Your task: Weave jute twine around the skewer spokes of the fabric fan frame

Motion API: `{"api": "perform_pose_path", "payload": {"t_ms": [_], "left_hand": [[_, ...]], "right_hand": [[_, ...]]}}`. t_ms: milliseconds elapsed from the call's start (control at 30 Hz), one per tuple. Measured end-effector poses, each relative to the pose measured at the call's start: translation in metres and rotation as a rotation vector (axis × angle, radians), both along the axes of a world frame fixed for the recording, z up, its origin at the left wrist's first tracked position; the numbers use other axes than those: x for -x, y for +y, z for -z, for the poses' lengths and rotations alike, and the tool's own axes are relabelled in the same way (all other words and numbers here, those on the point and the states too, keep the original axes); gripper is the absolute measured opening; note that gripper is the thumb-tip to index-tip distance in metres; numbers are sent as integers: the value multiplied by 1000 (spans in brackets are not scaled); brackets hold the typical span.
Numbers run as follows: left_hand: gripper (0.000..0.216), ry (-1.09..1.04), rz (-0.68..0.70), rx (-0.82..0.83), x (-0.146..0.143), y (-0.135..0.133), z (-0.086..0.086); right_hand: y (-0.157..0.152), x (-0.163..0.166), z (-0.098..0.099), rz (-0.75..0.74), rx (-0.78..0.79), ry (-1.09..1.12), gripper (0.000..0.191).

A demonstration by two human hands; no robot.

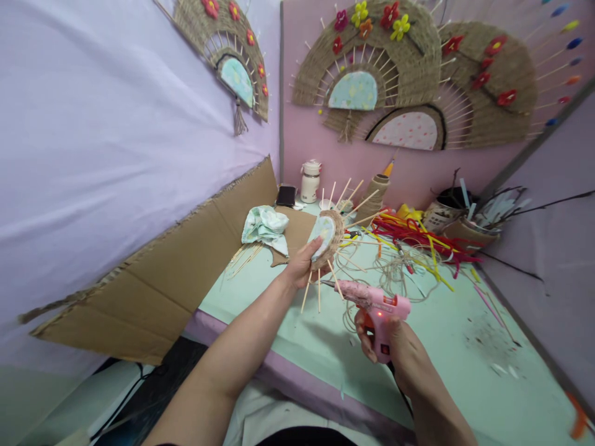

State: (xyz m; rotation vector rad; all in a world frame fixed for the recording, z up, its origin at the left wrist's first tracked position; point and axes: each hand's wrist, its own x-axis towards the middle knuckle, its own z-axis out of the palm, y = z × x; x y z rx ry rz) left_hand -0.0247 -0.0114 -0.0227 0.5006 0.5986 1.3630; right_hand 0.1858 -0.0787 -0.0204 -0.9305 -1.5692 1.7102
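Note:
My left hand [312,259] grips a small half-round fan piece [333,230], its thumb on the pale green cloth face. Twine is wound in a band round the curved edge, and thin wooden sticks [319,291] radiate out from it. In my right hand [393,337] is a pink hot glue gun [372,300] with a small light glowing on its side. Its metal nozzle points left and lies close to the lower sticks; whether it touches one I cannot tell. The fingers of my right hand wrap the handle near the orange trigger.
Crumpled green cloth [264,226], cardboard [295,226] and loose sticks [244,259] lie left. Behind stand a white bottle [310,181] and a twine cone [375,193]. Red and yellow pipe cleaners [418,235] and tangled twine [395,272] spread right, before tubs [469,234]. Finished fans [418,68] hang above.

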Motion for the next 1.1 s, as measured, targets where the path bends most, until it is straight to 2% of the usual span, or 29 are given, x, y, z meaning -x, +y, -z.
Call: {"api": "perform_pose_path", "payload": {"t_ms": [433,700,933,1100], "left_hand": [[33,-16,13,-20,0,0,0],[39,-70,159,-218,-2,-6,-6],[36,-166,165,-196,-1,-9,-10],[35,-209,183,-214,0,-8,-8]], "right_hand": [[0,1,-1,-26,-12,17,70],[0,1,3,-11,38,101,68],[-4,3,2,2,42,205,67],[-5,4,4,1,54,174,69]]}}
